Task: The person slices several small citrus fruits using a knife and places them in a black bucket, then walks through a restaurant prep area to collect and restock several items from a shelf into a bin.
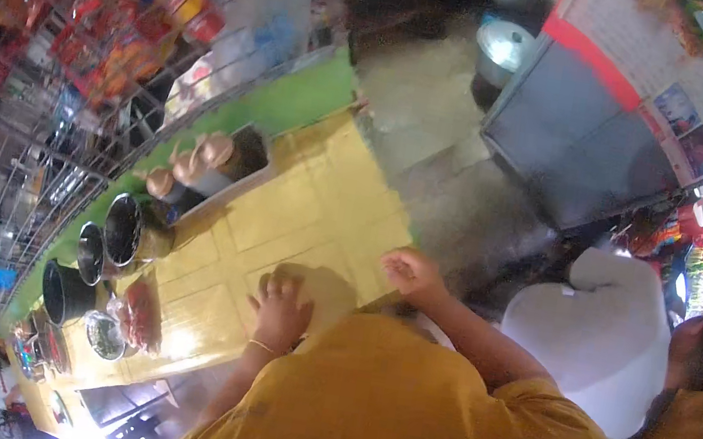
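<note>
My left hand point(281, 310) is over the yellow tiled counter point(285, 206) with its fingers spread and nothing in them. Whether it presses on the tiles I cannot tell. A thin band circles that wrist. My right hand point(410, 272) is at the counter's right edge, its fingers loosely curled together with nothing visible in them. To the left of my left hand lies a clear plastic bag of reddish food point(141, 314). Beside the bag stands a metal bowl point(105, 335) with greenish contents.
Dark pots point(122, 229) and a tray of lidded containers point(235, 187) line the counter's back, below a wire grille point(158, 102). At right, a person in a white shirt point(586, 336) bends close to my arm. Beyond are a grey cabinet point(583, 131) and a lidded metal pot point(504, 48).
</note>
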{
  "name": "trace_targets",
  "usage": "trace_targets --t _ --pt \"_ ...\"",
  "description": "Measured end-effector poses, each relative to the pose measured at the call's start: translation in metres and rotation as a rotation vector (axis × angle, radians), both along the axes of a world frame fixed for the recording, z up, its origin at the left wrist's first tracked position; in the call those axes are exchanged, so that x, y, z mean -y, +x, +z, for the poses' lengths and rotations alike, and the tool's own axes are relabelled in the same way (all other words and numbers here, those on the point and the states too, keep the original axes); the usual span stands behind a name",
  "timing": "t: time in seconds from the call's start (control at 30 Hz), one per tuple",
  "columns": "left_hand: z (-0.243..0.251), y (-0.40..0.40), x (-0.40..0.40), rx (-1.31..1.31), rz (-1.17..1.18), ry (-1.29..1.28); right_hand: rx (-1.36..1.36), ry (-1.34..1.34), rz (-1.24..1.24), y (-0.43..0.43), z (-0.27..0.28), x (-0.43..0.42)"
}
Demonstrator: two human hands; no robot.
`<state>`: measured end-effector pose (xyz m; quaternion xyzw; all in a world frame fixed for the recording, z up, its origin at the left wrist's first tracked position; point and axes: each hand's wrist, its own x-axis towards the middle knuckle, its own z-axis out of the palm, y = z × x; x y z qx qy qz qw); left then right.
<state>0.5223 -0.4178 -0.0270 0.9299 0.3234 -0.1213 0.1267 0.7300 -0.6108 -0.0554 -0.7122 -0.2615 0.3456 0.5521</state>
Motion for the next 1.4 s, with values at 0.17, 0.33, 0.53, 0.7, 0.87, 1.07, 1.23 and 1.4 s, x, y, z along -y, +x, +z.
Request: trace_targets --t 0.17,0.33,0.53,0.7,0.87,1.07,1.23,1.4 --pt "0.03 0.045 0.016 -0.079 0.008 -0.082 0.107 -0.093 -0.221 0.079 0.003 0.064" --pt "0.02 0.06 0.019 -0.08 0.051 -0.091 0.049 -0.175 -0.305 0.101 -0.019 0.081" --pt "0.017 0.126 0.024 0.195 0.063 -0.037 0.278 -0.198 -0.244 0.134 -0.064 0.085" --pt "0.009 0.201 0.037 0.374 -0.021 -0.11 0.168 -0.458 -0.254 0.218 -0.09 0.074" --pt "-0.013 0.28 0.05 0.287 0.106 -0.058 0.272 -0.934 0.209 0.346 -0.111 0.074" --pt "-0.035 0.31 0.059 0.325 0.392 0.182 0.302 -0.77 0.397 0.417 -0.144 0.141" --pt "-0.021 0.326 0.059 0.208 0.372 0.202 0.837 -0.963 0.919 0.491 -0.268 0.177" --pt "-0.036 0.321 0.06 0.307 0.381 0.269 0.134 -0.812 0.47 0.499 -0.232 0.105"
